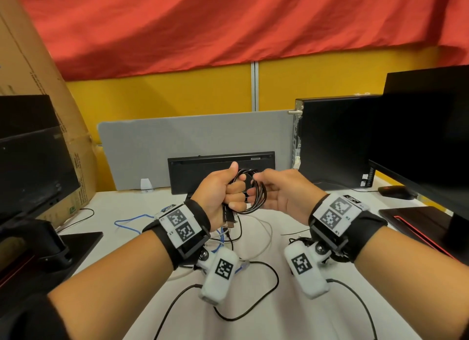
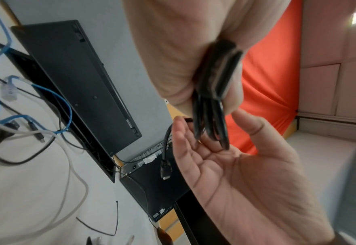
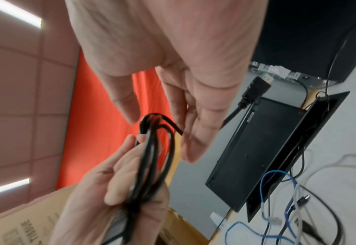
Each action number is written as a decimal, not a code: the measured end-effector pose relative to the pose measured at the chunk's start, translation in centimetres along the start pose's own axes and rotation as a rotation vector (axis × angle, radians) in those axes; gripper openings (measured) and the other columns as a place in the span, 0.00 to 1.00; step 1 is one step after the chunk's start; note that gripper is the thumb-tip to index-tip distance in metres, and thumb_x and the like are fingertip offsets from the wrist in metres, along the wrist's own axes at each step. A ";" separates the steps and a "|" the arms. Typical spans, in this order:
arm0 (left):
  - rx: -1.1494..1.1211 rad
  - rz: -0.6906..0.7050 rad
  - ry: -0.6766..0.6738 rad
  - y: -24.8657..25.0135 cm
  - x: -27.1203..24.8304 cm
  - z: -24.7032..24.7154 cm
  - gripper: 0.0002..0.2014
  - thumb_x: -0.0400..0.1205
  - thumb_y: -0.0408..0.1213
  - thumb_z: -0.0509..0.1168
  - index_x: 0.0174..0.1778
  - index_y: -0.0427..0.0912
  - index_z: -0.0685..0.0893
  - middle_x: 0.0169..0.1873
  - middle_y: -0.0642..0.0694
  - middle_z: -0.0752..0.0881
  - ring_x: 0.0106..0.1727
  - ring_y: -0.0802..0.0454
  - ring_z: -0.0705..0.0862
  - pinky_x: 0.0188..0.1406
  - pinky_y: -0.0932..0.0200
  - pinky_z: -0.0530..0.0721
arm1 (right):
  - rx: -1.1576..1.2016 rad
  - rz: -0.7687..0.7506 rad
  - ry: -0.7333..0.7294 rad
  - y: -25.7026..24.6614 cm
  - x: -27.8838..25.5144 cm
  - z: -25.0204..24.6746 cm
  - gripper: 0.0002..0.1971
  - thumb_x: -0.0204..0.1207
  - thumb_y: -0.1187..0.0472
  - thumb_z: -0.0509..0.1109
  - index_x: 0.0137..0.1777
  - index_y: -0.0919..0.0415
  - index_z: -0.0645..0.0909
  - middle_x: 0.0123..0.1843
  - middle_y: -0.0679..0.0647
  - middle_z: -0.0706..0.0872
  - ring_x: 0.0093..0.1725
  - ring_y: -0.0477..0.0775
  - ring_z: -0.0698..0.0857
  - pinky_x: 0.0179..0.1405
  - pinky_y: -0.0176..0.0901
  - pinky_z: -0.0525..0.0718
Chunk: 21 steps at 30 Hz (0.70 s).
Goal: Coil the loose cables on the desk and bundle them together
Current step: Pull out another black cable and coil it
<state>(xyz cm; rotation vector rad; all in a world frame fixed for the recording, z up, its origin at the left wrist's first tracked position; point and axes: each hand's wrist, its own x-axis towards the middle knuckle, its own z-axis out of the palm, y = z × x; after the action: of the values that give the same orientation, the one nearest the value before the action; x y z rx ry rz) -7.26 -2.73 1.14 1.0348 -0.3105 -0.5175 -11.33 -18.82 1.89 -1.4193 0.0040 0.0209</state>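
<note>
My left hand point(image 1: 223, 190) is raised above the desk and grips a coiled black cable point(image 1: 261, 200) in its fist. In the left wrist view the loops point(image 2: 212, 92) hang out of the fist. Two plug ends point(image 1: 228, 219) dangle beneath it. My right hand point(image 1: 276, 192) touches the coil's right side. The cable's free end runs between its fingers point(image 3: 193, 132), and the HDMI plug point(image 3: 256, 89) sticks out beyond them. On the white desk point(image 1: 127, 276) lie a loose blue network cable point(image 1: 132, 221) and a white cable point(image 1: 266, 235).
A black keyboard point(image 1: 220, 172) stands propped against a grey divider point(image 1: 177, 136). A PC tower point(image 1: 335, 141), a monitor point(image 1: 426, 126) and a mouse point(image 1: 396, 191) sit at the right. Another monitor point(image 1: 33, 162) and a cardboard box point(image 1: 38, 73) stand at the left.
</note>
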 end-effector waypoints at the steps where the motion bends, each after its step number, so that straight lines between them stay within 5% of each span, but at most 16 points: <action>1: 0.018 0.019 0.008 0.1 0.1 0.0 0.17 0.89 0.48 0.53 0.40 0.40 0.75 0.18 0.54 0.62 0.15 0.60 0.59 0.11 0.66 0.66 | -0.068 -0.008 -0.018 0.1 -0.3 0.2 0.12 0.76 0.68 0.72 0.54 0.77 0.84 0.46 0.68 0.87 0.46 0.63 0.88 0.56 0.56 0.89; 6: 0.142 0.100 0.061 -0.1 -0.1 0.3 0.17 0.89 0.48 0.53 0.40 0.40 0.75 0.21 0.53 0.61 0.18 0.58 0.58 0.14 0.65 0.67 | -0.154 -0.025 0.121 0.4 -0.3 1.1 0.10 0.73 0.79 0.71 0.54 0.82 0.83 0.46 0.71 0.85 0.43 0.63 0.87 0.52 0.55 0.89; 10: 0.263 0.186 0.089 -0.6 0.0 1.2 0.16 0.90 0.46 0.53 0.41 0.40 0.74 0.21 0.51 0.61 0.20 0.56 0.59 0.18 0.62 0.69 | -0.102 0.003 0.194 0.6 0.0 2.0 0.11 0.74 0.82 0.66 0.51 0.73 0.85 0.42 0.67 0.84 0.41 0.62 0.83 0.57 0.61 0.87; 15: 0.430 0.247 0.172 -0.5 0.3 0.8 0.17 0.90 0.45 0.51 0.41 0.40 0.74 0.23 0.50 0.66 0.21 0.56 0.62 0.19 0.62 0.72 | -0.018 -0.022 0.118 0.5 -0.6 2.1 0.13 0.72 0.85 0.63 0.50 0.74 0.84 0.43 0.67 0.86 0.40 0.64 0.88 0.41 0.50 0.91; 18: 0.513 0.259 0.200 -0.5 0.5 0.5 0.18 0.90 0.46 0.50 0.39 0.41 0.74 0.25 0.48 0.74 0.17 0.58 0.67 0.18 0.63 0.74 | -0.059 -0.093 0.109 0.9 -0.4 1.9 0.11 0.70 0.85 0.66 0.46 0.75 0.85 0.44 0.69 0.88 0.44 0.68 0.90 0.53 0.59 0.90; 21: 0.606 0.269 0.246 -0.6 0.8 0.4 0.18 0.90 0.47 0.49 0.41 0.41 0.74 0.29 0.43 0.82 0.16 0.56 0.72 0.20 0.61 0.76 | -0.176 -0.186 0.131 1.4 -0.1 1.6 0.05 0.68 0.78 0.77 0.40 0.70 0.88 0.42 0.66 0.91 0.43 0.65 0.92 0.52 0.59 0.90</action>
<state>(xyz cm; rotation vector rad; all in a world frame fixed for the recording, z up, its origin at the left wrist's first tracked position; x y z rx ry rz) -6.95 -3.69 0.81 1.5983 -0.3904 -0.0394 -11.47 -17.04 0.79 -1.5897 -0.0220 -0.2307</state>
